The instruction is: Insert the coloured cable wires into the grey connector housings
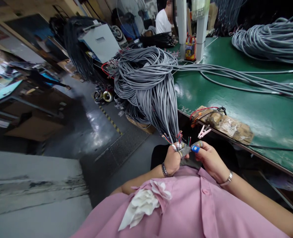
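Note:
My left hand (174,159) is closed around the ends of several grey cables (161,99), close to my body. Thin coloured wires (166,138) fan out from the cable ends above the fist, with white sleeves at their base. Grey wrapping covers the left thumb. Beside it, my right hand (207,156) is pinched, with blue tape on the thumb and wrapping on the index finger. Its fingertips meet the wires by the left thumb; what exactly they pinch is too small to make out. The cables run up to a big heap over the table's left edge.
Along the green table's (220,96) front edge lies a taped wooden block (225,127) with a pink clip (204,132). Another cable coil (270,41) rests at the back right. A white post (201,36) stands at the back. Behind it is a person (163,21).

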Action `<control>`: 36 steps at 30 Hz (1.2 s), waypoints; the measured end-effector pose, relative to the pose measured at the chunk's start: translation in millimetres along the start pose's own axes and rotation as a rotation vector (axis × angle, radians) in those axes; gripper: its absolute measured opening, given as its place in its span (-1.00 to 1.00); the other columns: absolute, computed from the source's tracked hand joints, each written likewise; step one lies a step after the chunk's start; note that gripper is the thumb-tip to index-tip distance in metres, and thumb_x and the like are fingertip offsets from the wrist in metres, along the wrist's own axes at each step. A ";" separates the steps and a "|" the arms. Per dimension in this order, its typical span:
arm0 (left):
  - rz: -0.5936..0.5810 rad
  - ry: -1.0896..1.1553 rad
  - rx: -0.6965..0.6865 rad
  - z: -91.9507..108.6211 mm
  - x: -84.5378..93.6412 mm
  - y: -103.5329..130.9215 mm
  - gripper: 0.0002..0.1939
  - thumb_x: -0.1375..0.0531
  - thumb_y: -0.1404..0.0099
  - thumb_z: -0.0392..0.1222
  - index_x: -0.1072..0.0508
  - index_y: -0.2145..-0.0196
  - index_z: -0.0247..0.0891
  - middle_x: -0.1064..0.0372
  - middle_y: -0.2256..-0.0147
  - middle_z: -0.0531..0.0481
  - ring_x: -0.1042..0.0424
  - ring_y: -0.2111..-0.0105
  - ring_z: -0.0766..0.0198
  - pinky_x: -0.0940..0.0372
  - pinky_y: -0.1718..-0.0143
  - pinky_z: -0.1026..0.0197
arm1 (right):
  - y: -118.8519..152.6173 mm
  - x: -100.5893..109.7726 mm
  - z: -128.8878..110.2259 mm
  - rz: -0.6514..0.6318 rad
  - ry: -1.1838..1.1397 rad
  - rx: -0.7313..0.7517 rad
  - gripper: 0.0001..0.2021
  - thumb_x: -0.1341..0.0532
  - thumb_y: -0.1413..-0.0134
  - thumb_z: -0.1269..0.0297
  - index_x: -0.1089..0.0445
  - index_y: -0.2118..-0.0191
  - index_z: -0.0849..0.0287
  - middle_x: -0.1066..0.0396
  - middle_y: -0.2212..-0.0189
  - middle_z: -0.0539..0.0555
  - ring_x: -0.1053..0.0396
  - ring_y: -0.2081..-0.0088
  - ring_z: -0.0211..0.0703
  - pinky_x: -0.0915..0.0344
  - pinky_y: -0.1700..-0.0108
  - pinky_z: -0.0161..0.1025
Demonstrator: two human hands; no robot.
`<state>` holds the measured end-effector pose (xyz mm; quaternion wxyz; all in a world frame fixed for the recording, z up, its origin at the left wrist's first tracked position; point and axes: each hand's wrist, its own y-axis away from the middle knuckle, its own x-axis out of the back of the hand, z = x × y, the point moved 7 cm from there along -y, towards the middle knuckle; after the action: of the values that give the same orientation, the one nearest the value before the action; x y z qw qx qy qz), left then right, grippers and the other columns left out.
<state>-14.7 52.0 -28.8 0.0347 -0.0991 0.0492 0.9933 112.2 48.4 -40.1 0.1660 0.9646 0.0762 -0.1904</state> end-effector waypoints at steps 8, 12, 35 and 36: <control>0.049 0.033 0.041 0.9 -3.9 -2.5 -0.73 -0.25 -0.12 -0.11 -0.38 0.62 -0.32 -0.29 0.64 0.03 -0.23 0.60 0.39 -0.07 0.54 0.31 | 4.1 1.2 -3.0 0.013 -0.024 0.034 -0.78 -0.35 0.09 0.20 -0.31 0.48 0.18 -0.25 0.64 -0.08 -0.09 0.57 -0.33 -0.01 0.50 -0.33; 0.093 0.064 0.078 -3.6 -1.7 -4.4 -0.74 -0.26 -0.08 -0.09 -0.37 0.60 -0.31 -0.27 0.66 0.05 -0.23 0.61 0.39 -0.07 0.56 0.32 | 5.8 1.5 -1.9 -0.011 0.041 0.017 -0.75 -0.35 0.11 0.15 -0.31 0.50 0.17 -0.27 0.62 -0.06 -0.08 0.57 -0.33 0.00 0.51 -0.33; -0.198 -0.105 0.204 -9.6 -8.1 -0.9 -0.74 -0.31 0.05 -0.12 -0.34 0.62 -0.32 -0.18 0.66 0.11 -0.11 0.63 0.45 -0.01 0.57 0.32 | -18.4 11.0 -21.7 -0.195 0.292 -0.014 -0.81 -0.33 0.13 0.21 -0.39 0.50 0.22 -0.31 0.59 -0.07 -0.18 0.54 -0.34 -0.12 0.45 -0.33; -0.218 -0.127 0.204 -9.1 -8.7 -1.0 -0.74 -0.32 0.05 -0.14 -0.33 0.63 -0.32 -0.17 0.66 0.11 -0.11 0.63 0.44 -0.01 0.58 0.32 | -17.7 8.3 -22.8 -0.198 0.307 -0.003 -0.81 -0.33 0.12 0.21 -0.39 0.50 0.22 -0.31 0.59 -0.07 -0.18 0.54 -0.34 -0.12 0.45 -0.33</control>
<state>-4.4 51.5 -36.0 0.1551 -0.0368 0.1365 0.9777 123.9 73.6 -28.7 0.1343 0.9698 0.1957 -0.0562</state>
